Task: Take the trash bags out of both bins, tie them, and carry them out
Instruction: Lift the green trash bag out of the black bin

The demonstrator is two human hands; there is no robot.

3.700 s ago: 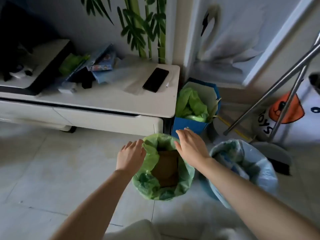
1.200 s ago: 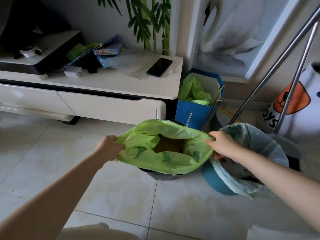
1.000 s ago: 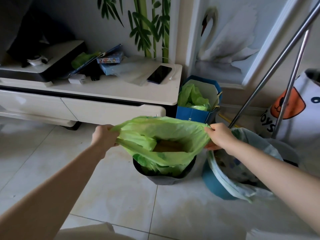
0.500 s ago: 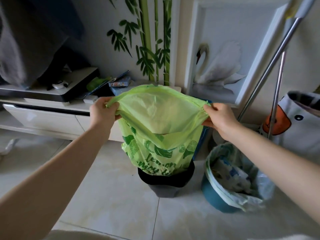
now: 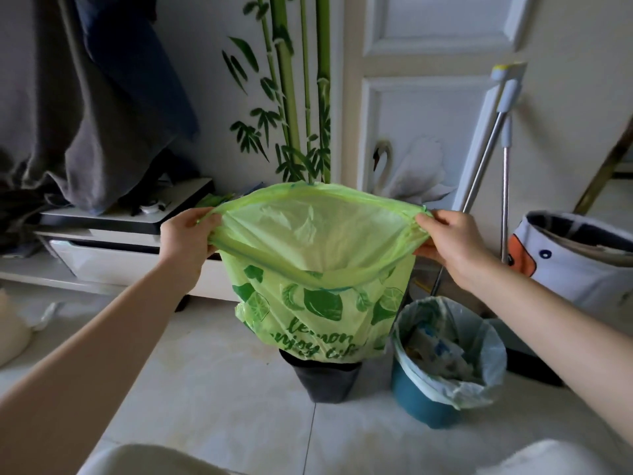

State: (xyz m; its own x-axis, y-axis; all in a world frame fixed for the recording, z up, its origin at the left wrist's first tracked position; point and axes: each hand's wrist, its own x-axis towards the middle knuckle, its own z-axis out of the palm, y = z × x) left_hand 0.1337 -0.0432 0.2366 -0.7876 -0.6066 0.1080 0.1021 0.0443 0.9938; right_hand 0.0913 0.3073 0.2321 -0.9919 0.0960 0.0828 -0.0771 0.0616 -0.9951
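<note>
Green bag [image 5: 318, 279] pinched at its rim on both sides: left hand [image 5: 186, 236] has fingers curled tight round the left edge of the mouth, right hand [image 5: 448, 240] has thumb and fingers clamped on the right edge, mouth stretched wide open between them. Bag hangs in the air, its bottom just above or barely at the rim of the dark bin [image 5: 325, 378] on the floor, can't tell if fully clear. Printed lemon pattern faces the person. Blue bin [image 5: 424, 402] stands just beside the dark one on its right, pale liner [image 5: 479, 344] folded over its rim, trash inside, untouched. Mop poles [image 5: 486, 145] lean on the door behind. Step in hand, by my read: lifting out the first bag. Next calls for clearing the bin, bringing both hands together to gather the mouth, then knotting it; second bag not started.
</note>
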